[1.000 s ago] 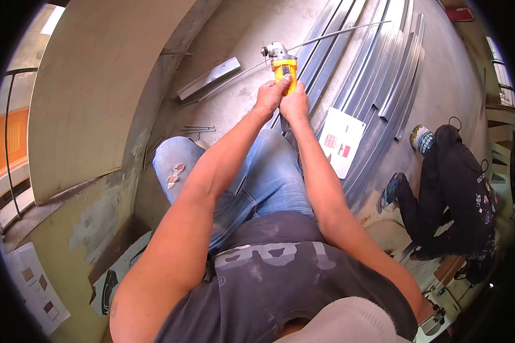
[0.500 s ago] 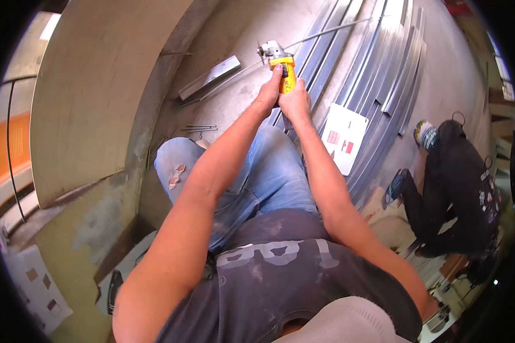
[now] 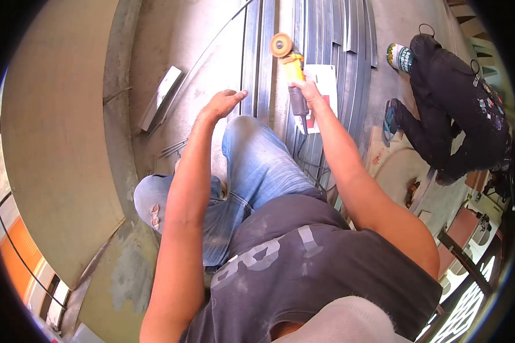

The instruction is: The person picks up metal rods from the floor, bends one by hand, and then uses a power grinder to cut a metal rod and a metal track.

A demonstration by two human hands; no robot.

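Note:
A yellow and black angle grinder (image 3: 293, 71) is gripped in my right hand (image 3: 307, 92), with its round disc (image 3: 281, 44) facing up toward the head camera. My left hand (image 3: 225, 103) is off the tool, fingers apart and empty, above my raised knee and beside long grey metal profiles (image 3: 250, 68). Behind the grinder, a white sheet with red marks (image 3: 324, 84) lies on more metal profiles (image 3: 353, 86). A dark cable runs down from the grinder's rear end.
A short metal channel piece (image 3: 161, 98) and thin rods (image 3: 173, 148) lie on the floor at left. A curved wooden panel (image 3: 57, 126) stands far left. At right, a person in dark clothes (image 3: 452, 97) crouches near a paint can (image 3: 399, 58).
My left hand has let go of the grinder and moved left. My right hand has turned the tool, so its disc now faces the camera. The view has rotated.

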